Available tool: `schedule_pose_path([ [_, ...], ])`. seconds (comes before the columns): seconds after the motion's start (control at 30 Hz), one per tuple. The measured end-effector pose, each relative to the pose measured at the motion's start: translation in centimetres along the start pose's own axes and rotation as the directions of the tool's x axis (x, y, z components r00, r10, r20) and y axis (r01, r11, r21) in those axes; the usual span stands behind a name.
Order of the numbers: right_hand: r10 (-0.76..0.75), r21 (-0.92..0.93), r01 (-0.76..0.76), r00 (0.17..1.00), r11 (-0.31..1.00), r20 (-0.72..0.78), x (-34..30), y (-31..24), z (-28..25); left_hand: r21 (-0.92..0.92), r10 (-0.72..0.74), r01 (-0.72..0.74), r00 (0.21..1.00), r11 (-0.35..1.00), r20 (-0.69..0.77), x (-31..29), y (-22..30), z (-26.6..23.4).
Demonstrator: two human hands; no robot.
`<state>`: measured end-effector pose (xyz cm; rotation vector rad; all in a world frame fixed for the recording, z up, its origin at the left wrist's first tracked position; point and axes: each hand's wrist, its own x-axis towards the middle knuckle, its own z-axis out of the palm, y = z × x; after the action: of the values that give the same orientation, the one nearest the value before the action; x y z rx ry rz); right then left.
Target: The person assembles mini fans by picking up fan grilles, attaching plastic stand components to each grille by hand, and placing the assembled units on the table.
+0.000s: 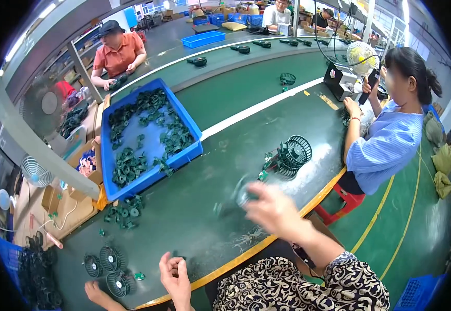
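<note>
My right hand [274,210] reaches over the table, smeared by motion, its fingers closed on a blurred dark green fan housing [242,192]. Beyond it stand stacked round fan cages [295,150] with small green circuit boards [263,175] beside them. My left hand [176,277] is near the table's front edge, fingers loosely curled and thumb apart, holding nothing I can see. A small dark piece [180,257] shows just behind its fingertips. Left of it lie round fan cages [112,257] and a small green circuit board [140,276].
A blue tray [186,155] holds many dark green parts, with more parts [124,212] heaped beside it. Another person's hand [98,294] is at lower left. A co-worker in blue [386,150] sits at right. Behind runs a green conveyor [225,85] carrying dark fans.
</note>
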<state>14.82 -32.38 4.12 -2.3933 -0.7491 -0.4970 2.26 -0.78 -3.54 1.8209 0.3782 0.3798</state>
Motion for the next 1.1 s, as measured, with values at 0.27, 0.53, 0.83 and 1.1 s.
schedule_pose_path([
  [0.27, 0.321, -0.310, -0.452, 0.862, 0.836, -0.392, 1.9, 13.0, -3.6, 0.007, 0.043, -0.043, 0.998, 0.999, -0.034, 0.5, -2.0, 1.8],
  [0.53, 0.334, -0.489, -0.488, 0.867, 0.723, -0.371, 6.0, 23.0, -5.7, 0.221, 0.163, -0.139, 0.982, 0.965, -0.096, -0.1, -2.3, 1.6],
  [0.83, 0.096, -0.810, -0.264, 0.963, 0.523, -0.252, 3.3, 36.5, -12.5, 0.133, 0.230, -0.223, 0.972, 0.966, -0.038, 0.3, 0.6, -0.4],
  [1.1, -0.038, -0.417, -0.019, 0.991, 0.909, -0.128, 6.2, 16.6, 0.6, 0.618, 0.373, -0.037, 0.825, 0.785, -0.424, 1.3, -0.3, -11.7],
])
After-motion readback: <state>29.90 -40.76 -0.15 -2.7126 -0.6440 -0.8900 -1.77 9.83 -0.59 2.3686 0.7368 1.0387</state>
